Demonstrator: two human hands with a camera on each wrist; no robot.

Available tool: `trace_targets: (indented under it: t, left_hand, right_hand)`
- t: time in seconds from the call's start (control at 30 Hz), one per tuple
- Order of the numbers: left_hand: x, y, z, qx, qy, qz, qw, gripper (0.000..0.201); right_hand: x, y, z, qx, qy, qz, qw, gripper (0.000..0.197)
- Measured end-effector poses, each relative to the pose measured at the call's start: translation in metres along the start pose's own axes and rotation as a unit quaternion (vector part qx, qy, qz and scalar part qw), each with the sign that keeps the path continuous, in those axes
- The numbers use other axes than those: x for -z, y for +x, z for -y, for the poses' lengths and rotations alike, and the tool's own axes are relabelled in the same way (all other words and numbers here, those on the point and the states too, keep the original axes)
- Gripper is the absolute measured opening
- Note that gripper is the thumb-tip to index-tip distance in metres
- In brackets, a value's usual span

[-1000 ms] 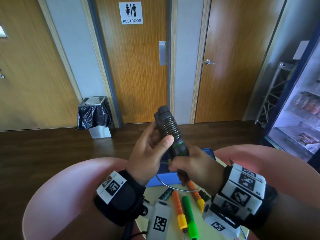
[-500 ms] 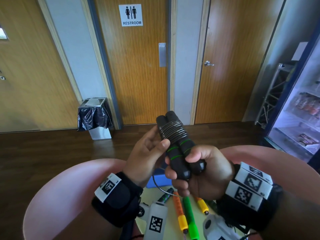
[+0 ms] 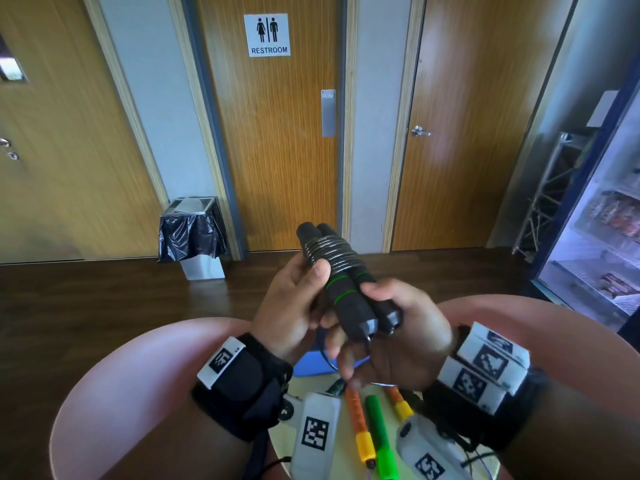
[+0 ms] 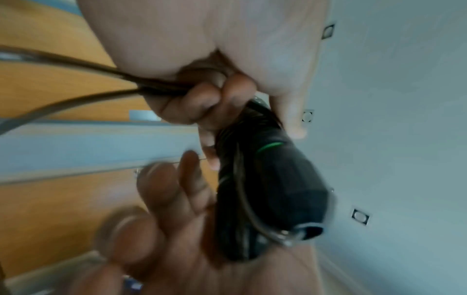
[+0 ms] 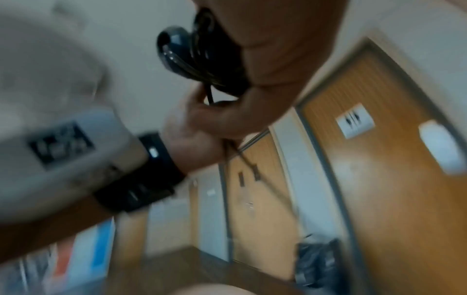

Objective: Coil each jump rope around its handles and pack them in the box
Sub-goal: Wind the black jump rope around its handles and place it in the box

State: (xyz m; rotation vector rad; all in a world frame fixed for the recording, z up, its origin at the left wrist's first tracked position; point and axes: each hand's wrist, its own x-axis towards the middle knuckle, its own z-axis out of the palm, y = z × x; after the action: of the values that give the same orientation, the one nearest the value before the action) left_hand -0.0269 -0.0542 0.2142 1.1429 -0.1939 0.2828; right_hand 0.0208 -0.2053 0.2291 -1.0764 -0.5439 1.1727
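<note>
While both hands are being held up above the table, the black jump rope is sitting between them, its two foam handles lying side by side and tilting away toward the far doors. Grey cord is lying in tight turns around the far part of the handles, and green rings are showing on the foam just nearer. The left hand is grasping the bundle at the coils, its thumb pressing on the wound cord. The right hand is gripping the near ends of the handles, fingers curled around them, while a loose loop of cord is hanging down below the hands. In the left wrist view the cord is running along the handle to its end cap, though the picture is blurred. Below the hands, on the table, an orange handle, a green handle and a second orange one are lying close together. Just beyond them, a blue box is sitting on the far part of the table, mostly hidden by the hands.
</note>
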Motion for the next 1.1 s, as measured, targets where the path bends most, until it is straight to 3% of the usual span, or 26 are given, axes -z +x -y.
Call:
trace_targets:
  t: [0.07,0.1,0.2,0.27,0.4,0.5,0.6,0.8,1.0,1.1]
  left_hand:
    - [0.005,0.003,0.000,-0.018,0.023,-0.048,0.998,0.081]
    - [0.007,0.004,0.001,-0.028,0.046,-0.072,0.996,0.070]
    - [0.008,0.006,0.009,-0.038,0.126,-0.100,0.986,0.052]
    - [0.006,0.006,0.014,-0.045,0.150,-0.106,0.982,0.057]
    - [0.009,0.006,0.020,-0.054,0.120,-0.083,0.988,0.065]
    - [0.008,0.005,0.020,-0.055,0.080,-0.071,0.993,0.073]
    - [0.005,0.007,0.018,-0.049,0.043,-0.075,0.995,0.072]
    - [0.006,0.007,0.014,-0.052,0.052,-0.070,0.995,0.093]
    - [0.009,0.008,0.013,-0.043,0.083,-0.053,0.994,0.086]
    - [0.009,0.007,0.012,-0.023,0.071,-0.025,0.997,0.083]
  right_hand:
    - [0.002,0.002,-0.001,0.055,-0.156,-0.190,0.968,0.046]
    - [0.003,0.004,-0.002,0.091,-0.231,-0.235,0.940,0.048]
    - [0.001,0.011,-0.006,0.093,-0.423,-0.254,0.865,0.058]
    - [0.003,0.014,-0.010,0.076,-0.457,-0.275,0.842,0.049]
    - [0.005,0.012,-0.012,0.094,-0.321,-0.230,0.914,0.045]
    - [0.000,0.004,-0.009,0.076,-0.206,-0.186,0.958,0.030]
    - [-0.003,0.002,-0.010,0.077,-0.096,-0.136,0.983,0.038]
    - [-0.002,-0.003,-0.008,0.030,0.038,-0.048,0.998,0.047]
    - [0.004,-0.003,-0.013,0.035,0.181,0.100,0.978,0.047]
    - [0.005,-0.001,-0.016,0.044,0.212,0.141,0.966,0.047]
